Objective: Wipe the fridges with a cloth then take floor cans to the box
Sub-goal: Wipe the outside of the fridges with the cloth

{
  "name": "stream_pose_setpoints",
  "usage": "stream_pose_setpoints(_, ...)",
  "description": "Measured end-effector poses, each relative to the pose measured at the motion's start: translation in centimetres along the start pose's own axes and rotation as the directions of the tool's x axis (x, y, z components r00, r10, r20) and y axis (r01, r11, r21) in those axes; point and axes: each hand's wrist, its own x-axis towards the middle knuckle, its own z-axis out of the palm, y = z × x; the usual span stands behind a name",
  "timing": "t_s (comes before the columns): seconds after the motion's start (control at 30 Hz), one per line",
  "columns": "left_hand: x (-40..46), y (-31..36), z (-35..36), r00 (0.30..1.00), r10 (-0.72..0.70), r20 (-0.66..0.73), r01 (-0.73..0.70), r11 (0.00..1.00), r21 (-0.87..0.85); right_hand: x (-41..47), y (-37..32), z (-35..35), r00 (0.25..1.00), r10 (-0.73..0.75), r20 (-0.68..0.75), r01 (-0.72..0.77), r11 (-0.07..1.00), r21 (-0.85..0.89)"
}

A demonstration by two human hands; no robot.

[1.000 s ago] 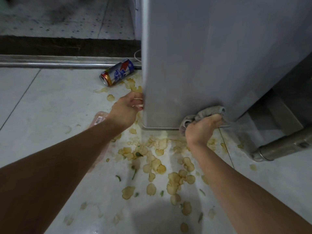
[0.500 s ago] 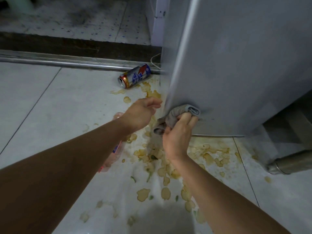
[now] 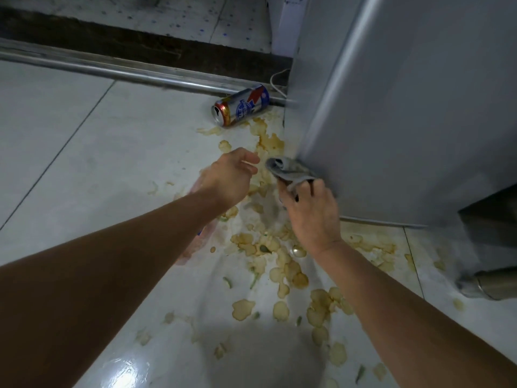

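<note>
A: Looking at what could go wrong, the right hand [image 3: 310, 212] has its fingers curled round the grey cloth [image 3: 291, 172], bunched against the low near corner of the fridge [image 3: 405, 113]. The cloth hangs close over the wet floor [image 3: 98, 152], so I'd judge it could dip into the yellow spill [image 3: 268, 141] and smear it onto the fridge.

B: And the left hand [image 3: 229, 177]?

A: It hovers just left of the cloth, fingers loosely curled, holding nothing. The chips [image 3: 282, 264] strewn over the glossy tiles look slippery; a knee or foot could slide on them.

B: Where is the can [image 3: 242, 109]?

A: On its side at the far edge of the floor, against the metal rail [image 3: 112, 71], just left of the fridge and a white cable [image 3: 275, 81]. Its open end faces left; picked up carelessly, it might drip.

B: Anything hard to see?

A: No box shows. A pinkish packet [image 3: 195, 242] lies mostly under the left forearm. A metal cylinder [image 3: 492, 284] is cut off at the right edge, and the fridge's top is out of frame.
</note>
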Motion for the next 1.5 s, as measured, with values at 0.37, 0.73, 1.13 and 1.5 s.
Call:
stream_pose_setpoints(0.37, -1.7, -0.2, -0.4, 0.999, -0.037, 0.01, 0.037, 0.997, 0.066, -0.8, -0.3, -0.5, 0.982, -0.097, 0.159, 0.1, 0.995, -0.01)
stream_pose_setpoints(0.73, -1.0, -0.5, 1.5, 0.998, -0.052, -0.038, 0.052, 0.999, -0.002, -1.1, -0.4, 1.0, 0.84, -0.315, 0.441, 0.335, 0.942, 0.034)
stream_pose_setpoints(1.13, 0.1, 1.7, 7.5, 0.996, 0.062, -0.067, -0.056, 0.994, 0.089, -6.0, 7.4, 1.8, 0.803, -0.378, 0.461, 0.418, 0.908, 0.015)
stream_pose_setpoints(1.5, 1.1, 2.3, 8.7, 0.959, 0.142, -0.244, -0.083, 0.968, 0.239, -9.1, 9.7, 2.1, 0.92, -0.187, 0.345, 0.191, 0.981, 0.024)
